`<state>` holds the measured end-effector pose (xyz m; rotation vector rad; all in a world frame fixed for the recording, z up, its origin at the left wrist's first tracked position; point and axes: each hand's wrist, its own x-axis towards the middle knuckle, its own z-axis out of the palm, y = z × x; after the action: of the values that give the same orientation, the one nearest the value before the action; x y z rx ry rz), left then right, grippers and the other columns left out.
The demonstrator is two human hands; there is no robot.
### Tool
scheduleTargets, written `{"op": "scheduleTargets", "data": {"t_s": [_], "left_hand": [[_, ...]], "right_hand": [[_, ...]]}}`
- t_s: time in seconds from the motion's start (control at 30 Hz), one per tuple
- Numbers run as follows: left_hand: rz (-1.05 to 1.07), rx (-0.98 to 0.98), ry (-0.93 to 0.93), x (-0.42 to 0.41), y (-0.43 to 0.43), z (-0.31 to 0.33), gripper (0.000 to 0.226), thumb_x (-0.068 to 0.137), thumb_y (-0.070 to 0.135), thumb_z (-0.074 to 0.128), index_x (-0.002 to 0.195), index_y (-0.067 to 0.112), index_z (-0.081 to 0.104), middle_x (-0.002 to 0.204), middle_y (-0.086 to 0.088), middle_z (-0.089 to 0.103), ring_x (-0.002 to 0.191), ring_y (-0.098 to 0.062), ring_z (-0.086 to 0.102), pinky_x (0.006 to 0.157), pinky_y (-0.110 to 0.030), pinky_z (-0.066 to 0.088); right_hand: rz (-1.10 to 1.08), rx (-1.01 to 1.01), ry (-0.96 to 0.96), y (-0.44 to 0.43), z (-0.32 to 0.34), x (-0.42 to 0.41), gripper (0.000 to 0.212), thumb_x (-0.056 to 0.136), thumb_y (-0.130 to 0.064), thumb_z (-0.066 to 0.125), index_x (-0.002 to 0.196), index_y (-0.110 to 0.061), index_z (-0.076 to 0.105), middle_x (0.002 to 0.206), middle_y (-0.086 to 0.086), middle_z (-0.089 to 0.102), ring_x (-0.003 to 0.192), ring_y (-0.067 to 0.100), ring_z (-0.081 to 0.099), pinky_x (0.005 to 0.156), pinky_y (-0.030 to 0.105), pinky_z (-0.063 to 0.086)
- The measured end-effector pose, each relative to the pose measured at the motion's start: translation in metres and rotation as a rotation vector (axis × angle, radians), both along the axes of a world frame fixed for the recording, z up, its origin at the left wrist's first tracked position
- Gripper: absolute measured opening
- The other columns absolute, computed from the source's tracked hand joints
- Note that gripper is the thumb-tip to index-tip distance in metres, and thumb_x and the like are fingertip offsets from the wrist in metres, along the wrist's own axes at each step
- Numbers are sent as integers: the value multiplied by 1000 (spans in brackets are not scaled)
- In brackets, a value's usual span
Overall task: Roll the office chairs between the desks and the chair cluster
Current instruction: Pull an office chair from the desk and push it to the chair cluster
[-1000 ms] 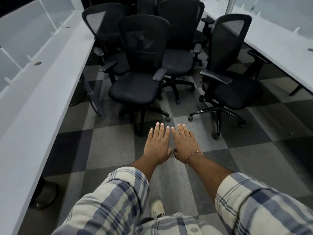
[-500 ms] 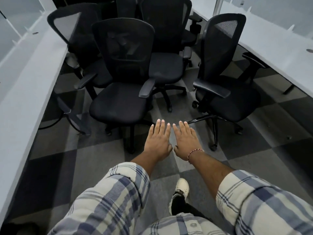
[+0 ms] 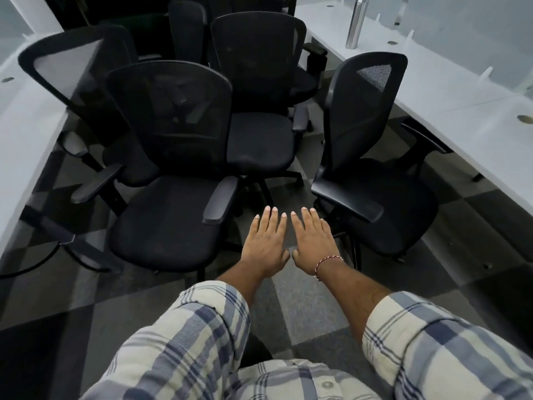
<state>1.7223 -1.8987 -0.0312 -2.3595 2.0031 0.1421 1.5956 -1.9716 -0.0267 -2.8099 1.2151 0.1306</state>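
1. Head view. Nothing held in left hand [image 3: 266, 243] or right hand [image 3: 313, 243]. Both flat, fingers straight, palms down, side by side above the carpet [image 3: 305, 307], in the gap between two chairs.
2. Just left of the hands: near chair [image 3: 167, 226], seat towards the camera, armrest [image 3: 220, 203] close to the left fingertips, not touching.
3. Just right: side chair [image 3: 389, 209], turned sideways, parked beside the right desk [image 3: 461, 111].
4. Packed behind: middle chair [image 3: 259, 140], far-left chair [image 3: 72, 82] against the left desk [image 3: 23, 125]. More at the back, too dark to count.
5. Probably fairly heavy but free-rolling. Rigid frame, mesh back giving a little. Likely to swivel if pushed off-centre. Best taken by the backrest top rim or both armrests.
6. In the way: wheeled bases [image 3: 285, 176] mostly hidden under the seats, likely to snag one another. Desks close on both sides. Steel bottle [image 3: 356, 24] on the right desk, well apart.
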Motion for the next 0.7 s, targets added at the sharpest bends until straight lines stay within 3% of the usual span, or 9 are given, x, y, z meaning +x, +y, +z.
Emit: {"op": "scheduleTargets", "data": {"t_s": [0.33,0.53,0.7], "left_hand": [[-135,-49,25,73,-143,-9,81,98,47,41,158,11,0,165,-15,-5,151,-30,-13,123,-46,-3],[-215,-130,72,121,-224,11,78,97,42,43,158,8,7,165,-16,5,153,-29,-6,124,-44,1],[-231,-242,188,135,-291,24,73,97,37,48,156,8,18,163,-13,19,153,-26,6,123,-40,11]], "right_hand": [[-136,25,-87,-118,-12,66,85,91,-34,58,157,-17,6,163,12,7,151,30,3,122,43,14],[-274,-33,-232,-179,1,106,81,85,-28,63,154,-15,23,158,12,26,146,29,21,116,43,26],[-304,-157,-446,-233,6,116,70,73,-19,69,139,-10,47,138,14,50,129,31,46,103,48,43]]}}
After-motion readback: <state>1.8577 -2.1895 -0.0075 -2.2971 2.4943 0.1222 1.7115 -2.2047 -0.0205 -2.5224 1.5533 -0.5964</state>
